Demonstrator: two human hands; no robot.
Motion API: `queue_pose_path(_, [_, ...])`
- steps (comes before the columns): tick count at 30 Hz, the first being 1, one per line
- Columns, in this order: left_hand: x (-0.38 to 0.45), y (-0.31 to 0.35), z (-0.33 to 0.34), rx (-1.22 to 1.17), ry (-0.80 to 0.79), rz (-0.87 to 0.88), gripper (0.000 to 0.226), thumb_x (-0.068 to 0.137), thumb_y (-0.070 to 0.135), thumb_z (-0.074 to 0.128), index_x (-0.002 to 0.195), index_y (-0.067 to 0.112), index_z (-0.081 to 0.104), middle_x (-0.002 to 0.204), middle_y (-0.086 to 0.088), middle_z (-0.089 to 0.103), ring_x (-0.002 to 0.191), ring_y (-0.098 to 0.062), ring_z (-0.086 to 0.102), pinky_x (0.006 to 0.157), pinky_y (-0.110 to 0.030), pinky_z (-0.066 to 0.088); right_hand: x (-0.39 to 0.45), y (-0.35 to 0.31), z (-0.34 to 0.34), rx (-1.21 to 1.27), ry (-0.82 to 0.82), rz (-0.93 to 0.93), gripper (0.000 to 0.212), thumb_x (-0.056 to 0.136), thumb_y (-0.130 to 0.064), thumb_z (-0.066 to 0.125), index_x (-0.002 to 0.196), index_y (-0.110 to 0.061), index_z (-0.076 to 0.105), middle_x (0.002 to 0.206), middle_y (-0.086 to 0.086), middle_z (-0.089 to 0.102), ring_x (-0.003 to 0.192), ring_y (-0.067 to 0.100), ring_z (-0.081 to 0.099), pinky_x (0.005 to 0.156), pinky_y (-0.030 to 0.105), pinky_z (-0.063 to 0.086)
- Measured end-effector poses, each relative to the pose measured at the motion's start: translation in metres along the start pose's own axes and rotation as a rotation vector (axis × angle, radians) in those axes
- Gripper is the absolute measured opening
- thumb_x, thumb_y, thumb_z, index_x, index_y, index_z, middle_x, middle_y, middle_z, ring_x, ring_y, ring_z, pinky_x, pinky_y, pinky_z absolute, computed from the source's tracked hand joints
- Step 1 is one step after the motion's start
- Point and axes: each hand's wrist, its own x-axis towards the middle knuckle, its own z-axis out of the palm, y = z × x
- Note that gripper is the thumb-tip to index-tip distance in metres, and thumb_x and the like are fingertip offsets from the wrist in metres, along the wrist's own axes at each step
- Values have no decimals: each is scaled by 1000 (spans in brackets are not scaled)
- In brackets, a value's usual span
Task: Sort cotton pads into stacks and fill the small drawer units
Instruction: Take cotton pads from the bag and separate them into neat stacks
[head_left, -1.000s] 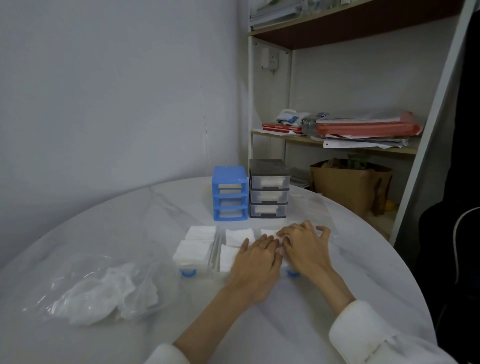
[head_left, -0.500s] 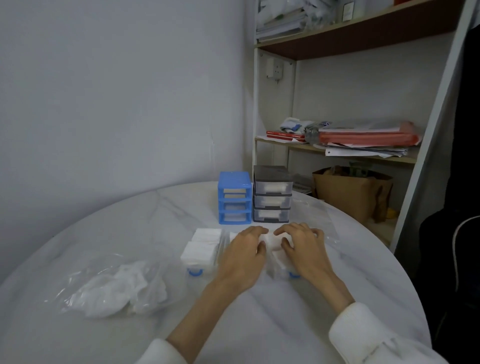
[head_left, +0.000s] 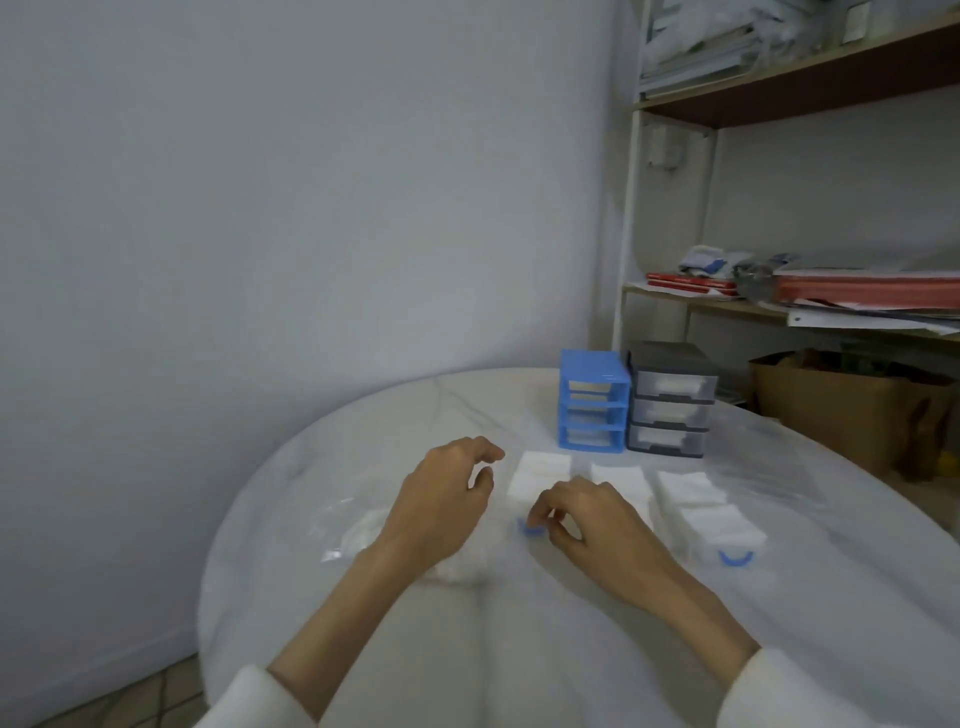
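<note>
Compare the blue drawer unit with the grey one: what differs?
The blue drawer unit has three empty slots, its drawers out; the grey drawer unit has all three clear drawers in, with white pads inside. The blue stands left of the grey. Both are three-tier, upright, side by side on the table.

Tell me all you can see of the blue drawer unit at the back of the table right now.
The blue drawer unit is a small frame that looks like plastic, upright on the white round table at its far side. Three slots are stacked in it; their drawers seem to be out. The grey drawer unit stands close against its right side. White pad stacks lie in front. Neither hand touches it.
</note>
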Motion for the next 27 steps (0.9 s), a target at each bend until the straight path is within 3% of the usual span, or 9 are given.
queue_pose_path(4, [-16,-36,-20,89,-36,-43,33,98,16,38,126,25,54,134,11,51,127,-8,42,102,-21,29,4,-17,14,93,-67,-6,27,90,-8,48,102,-22,67,96,-16,60,94,1,52,85,22,43])
queue_pose_path(7, [-27,-62,-26,277,-130,-116,45,99,14,29,138,33,40,152,7,29,142,-16,18,117,-40,10,7,-22,26,153,-72,-26,29,89,-6,48,105,-21,66,101,-17,62,90,-7,52,86,12,41])
queue_pose_path(9, [-35,-75,-26,294,-187,-145,54,97,10,26,144,36,30,155,6,23,144,-18,14,117,-42,12,10,-24,34,215,-50,-18,29,89,-3,51,110,-18,65,101,-17,59,89,-10,52,88,11,42])
queue_pose_path(12, [-45,-81,-25,209,-179,-169,54,97,10,26,147,32,25,152,9,30,142,-15,18,112,-34,22,15,-26,45,338,-63,34,32,90,-8,57,120,-18,58,109,-11,60,99,-3,56,92,15,44])
queue_pose_path(15, [-47,-79,-19,118,-177,-187,52,97,13,29,147,27,27,148,8,35,140,-14,20,107,-32,26,18,-28,49,455,-186,84,42,89,-17,61,129,-24,47,117,-9,57,103,2,57,86,9,43])
queue_pose_path(19, [-47,-85,-10,-18,-228,-248,51,96,12,30,146,22,30,141,-3,44,137,-20,29,105,-30,30,19,-32,51,542,-281,75,42,94,-30,53,134,-31,40,122,-15,56,101,-9,55,82,5,41])
queue_pose_path(23, [-47,-84,-7,-141,-293,-311,52,99,16,27,149,21,18,153,-6,29,141,-20,25,114,-34,22,21,-33,52,585,-280,45,27,95,-29,50,121,-37,48,115,-17,59,101,-6,55,85,10,42])
queue_pose_path(27, [-42,-84,-6,-162,-353,-334,53,100,18,26,150,24,12,157,-6,18,145,-21,12,117,-42,12,21,-36,54,607,-313,17,37,91,-26,60,123,-41,49,123,-18,56,110,-4,52,93,15,41])
